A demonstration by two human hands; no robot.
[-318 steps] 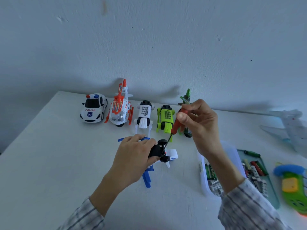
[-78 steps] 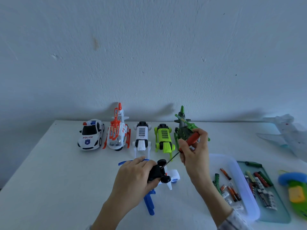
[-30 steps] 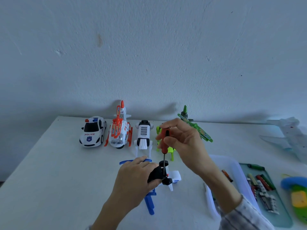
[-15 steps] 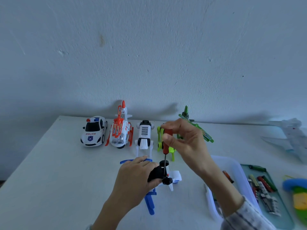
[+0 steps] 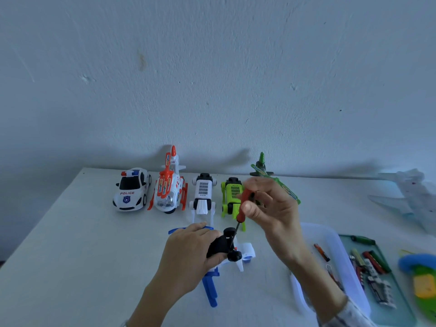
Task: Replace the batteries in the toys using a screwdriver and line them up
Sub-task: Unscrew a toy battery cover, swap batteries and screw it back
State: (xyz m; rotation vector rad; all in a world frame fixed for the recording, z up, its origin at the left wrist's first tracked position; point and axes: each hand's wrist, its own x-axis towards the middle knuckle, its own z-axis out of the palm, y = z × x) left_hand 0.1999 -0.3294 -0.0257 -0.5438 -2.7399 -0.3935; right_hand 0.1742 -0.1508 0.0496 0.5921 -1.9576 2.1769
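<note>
On table (image 5: 70, 256): left hand (image 5: 188, 258) grips blue-white toy (image 5: 245, 252); right hand (image 5: 269, 208) pinches red screwdriver (image 5: 244, 206).

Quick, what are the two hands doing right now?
Left hand: grips the blue-and-white toy.
Right hand: pinches the red screwdriver.

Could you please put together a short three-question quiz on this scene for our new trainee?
1. True or false: the right hand holds a red-handled screwdriver.
2. How many toys stand in the row by the wall?
3. What is the left hand doing? A) resting flat on the table B) gripping the blue and white toy C) reaching into the plastic tub

Key: 1 true. 2 five, from the police car to the green helicopter. 3 B.
</note>
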